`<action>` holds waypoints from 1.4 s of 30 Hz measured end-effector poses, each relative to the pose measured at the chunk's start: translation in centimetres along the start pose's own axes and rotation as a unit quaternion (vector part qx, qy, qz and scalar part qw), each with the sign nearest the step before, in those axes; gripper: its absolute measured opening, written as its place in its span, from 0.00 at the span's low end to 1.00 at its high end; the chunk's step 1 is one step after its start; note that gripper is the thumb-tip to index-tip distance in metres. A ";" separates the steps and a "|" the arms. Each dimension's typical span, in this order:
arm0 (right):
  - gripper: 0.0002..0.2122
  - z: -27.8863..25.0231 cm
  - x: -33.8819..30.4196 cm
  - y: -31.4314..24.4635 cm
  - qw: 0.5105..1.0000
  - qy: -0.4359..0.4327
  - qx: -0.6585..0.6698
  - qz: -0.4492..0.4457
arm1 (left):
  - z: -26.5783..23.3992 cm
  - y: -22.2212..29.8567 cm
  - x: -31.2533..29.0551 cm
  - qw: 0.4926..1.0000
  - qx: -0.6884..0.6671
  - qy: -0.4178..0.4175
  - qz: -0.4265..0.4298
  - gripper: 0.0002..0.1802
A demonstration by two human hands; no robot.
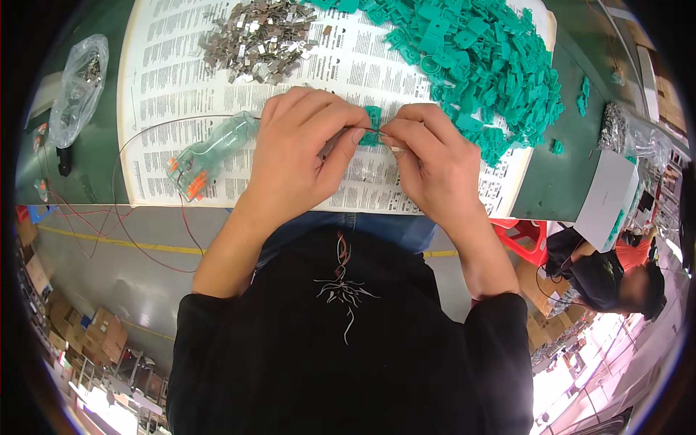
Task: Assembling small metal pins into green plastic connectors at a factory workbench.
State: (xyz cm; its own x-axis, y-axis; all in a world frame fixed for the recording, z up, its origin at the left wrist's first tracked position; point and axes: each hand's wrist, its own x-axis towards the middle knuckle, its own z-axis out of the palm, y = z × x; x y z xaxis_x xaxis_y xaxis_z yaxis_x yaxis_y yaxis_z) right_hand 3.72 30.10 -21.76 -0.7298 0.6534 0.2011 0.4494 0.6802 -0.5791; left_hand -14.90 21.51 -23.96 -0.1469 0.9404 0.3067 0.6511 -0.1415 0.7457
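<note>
Close together over the paper-covered table, my left hand [308, 134] and my right hand [435, 152] are both closed in a pinch. Between the fingertips lies a small green plastic piece [373, 118], partly hidden by the fingers. A thin dark wire [181, 118] loops in from the left and passes behind my left hand. A fine strand spans the gap between the two pinches, in front of the green piece. What the right fingertips grip is too small to make out. Left of my left wrist lies a clear plastic bottle [225, 141] with orange-tipped pieces [194, 185] at its end.
A heap of small metal clips [261, 40] sits at the back, left of a large pile of green plastic pieces [471, 65]. A clear bag [80, 87] lies at far left; red wires [80, 214] hang over the table edge. A person [609, 279] sits at right near a red stool [525, 239].
</note>
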 end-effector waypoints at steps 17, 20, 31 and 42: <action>0.08 0.9 -0.4 0.1 0.999 0.037 -0.031 -0.010 | -1.2 0.0 -0.1 0.996 0.006 -0.078 0.043 0.08; 0.08 1.0 -0.5 0.2 0.998 0.037 -0.029 -0.028 | -1.1 -0.1 -0.3 0.995 0.010 -0.080 0.054 0.09; 0.08 1.5 -0.5 0.3 0.998 0.055 0.001 -0.027 | -0.1 -0.5 -0.6 0.999 -0.011 -0.025 0.033 0.07; 0.11 0.1 0.0 -0.1 0.994 -0.005 -0.085 -0.071 | 0.2 -0.7 -0.4 0.998 -0.004 -0.005 0.059 0.07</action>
State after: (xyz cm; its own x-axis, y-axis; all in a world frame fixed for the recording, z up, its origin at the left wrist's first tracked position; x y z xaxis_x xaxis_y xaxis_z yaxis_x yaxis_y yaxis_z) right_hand 3.61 29.96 -21.78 -0.7966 0.5442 0.2633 0.4219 0.8124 -0.4026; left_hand -15.15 21.25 -24.73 -0.0622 0.9197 0.3876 0.6579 -0.2543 0.7088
